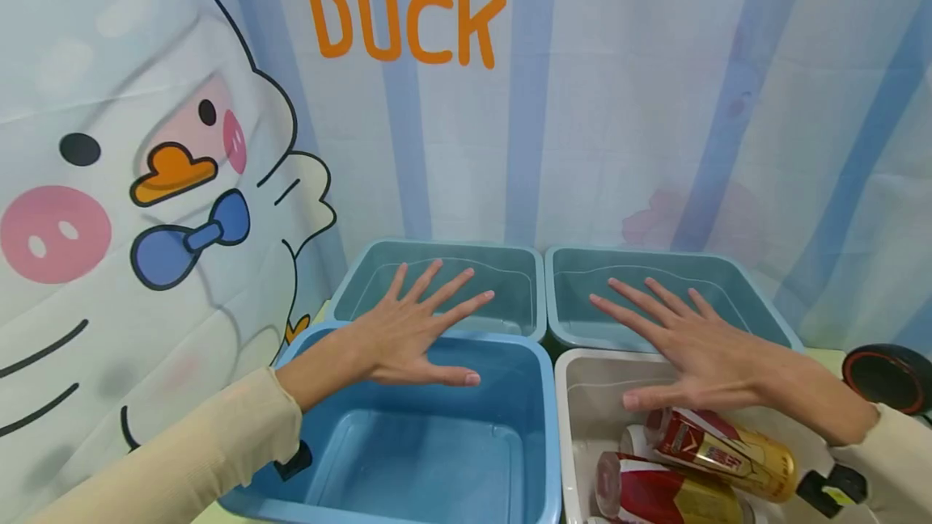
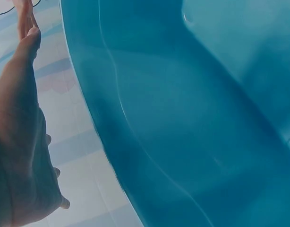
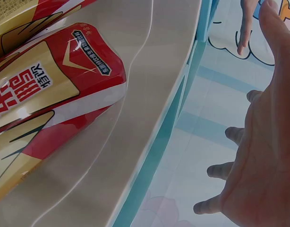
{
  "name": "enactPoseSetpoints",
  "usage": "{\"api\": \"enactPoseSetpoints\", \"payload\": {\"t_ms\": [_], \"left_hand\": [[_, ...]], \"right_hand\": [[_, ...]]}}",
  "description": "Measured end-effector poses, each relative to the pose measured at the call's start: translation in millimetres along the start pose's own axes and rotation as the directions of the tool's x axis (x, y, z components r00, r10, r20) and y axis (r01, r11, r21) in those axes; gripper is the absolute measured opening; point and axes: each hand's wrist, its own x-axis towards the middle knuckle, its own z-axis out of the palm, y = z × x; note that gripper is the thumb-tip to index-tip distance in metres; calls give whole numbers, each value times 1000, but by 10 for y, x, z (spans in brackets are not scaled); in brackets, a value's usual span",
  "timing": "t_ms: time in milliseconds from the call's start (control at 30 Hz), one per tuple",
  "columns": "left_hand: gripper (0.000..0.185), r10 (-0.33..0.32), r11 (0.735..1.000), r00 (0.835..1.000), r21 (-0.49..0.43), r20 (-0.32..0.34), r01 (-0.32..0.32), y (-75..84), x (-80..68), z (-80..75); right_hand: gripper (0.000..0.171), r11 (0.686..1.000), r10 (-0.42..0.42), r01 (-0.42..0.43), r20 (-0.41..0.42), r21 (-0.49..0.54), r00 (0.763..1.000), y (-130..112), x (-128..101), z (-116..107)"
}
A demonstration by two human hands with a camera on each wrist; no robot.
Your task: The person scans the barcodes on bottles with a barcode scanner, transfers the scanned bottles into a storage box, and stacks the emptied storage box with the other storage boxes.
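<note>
My left hand (image 1: 411, 334) is held with fingers spread above the blue bin (image 1: 408, 459), holding nothing. Over the beige bin (image 1: 582, 459) my right hand (image 1: 709, 350) hovers, its fingers also splayed and nothing in its grasp. Several red-and-gold drink cans lie on their sides in the beige bin; an upper can (image 1: 721, 451) rests across a lower can (image 1: 662, 496). The right wrist view shows a can (image 3: 55, 90) up close, with red, white and gold printing, beside the bin wall. In the left wrist view the blue bin's inner wall (image 2: 149, 94) fills most of the picture.
Two teal bins stand behind, a left one (image 1: 510, 265) and a right one (image 1: 743, 289). A curtain (image 1: 466, 144) with a duck print hangs at the back and left. A black round object (image 1: 884, 378) sits at the right edge.
</note>
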Motion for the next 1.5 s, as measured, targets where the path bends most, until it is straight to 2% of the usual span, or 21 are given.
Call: {"api": "enactPoseSetpoints", "payload": {"t_ms": [367,600,900,1200,1367,1500], "left_hand": [[99,8,1000,1000,9,-15,-8,3,-17,-28],[98,14,1000,1000,25,-18,-14,37,-13,-75],[94,104,995,994,0,-22,-104,229,29,-166],[90,201,977,980,-67,-8,-201,472,64,-201],[88,266,962,964,-72,11,-265,603,80,-206],[86,324,944,945,-80,41,-320,720,85,-213]], "right_hand": [[96,999,19,-19,19,27,1000,-10,-16,-30],[99,999,-2,2,-6,37,1000,12,-47,-108],[99,994,-34,41,-66,103,997,62,-186,-211],[88,990,4,7,-76,144,997,77,-348,-232],[82,987,10,-1,-52,158,999,80,-434,-209],[75,988,2,-2,2,153,1000,111,-498,-193]]}}
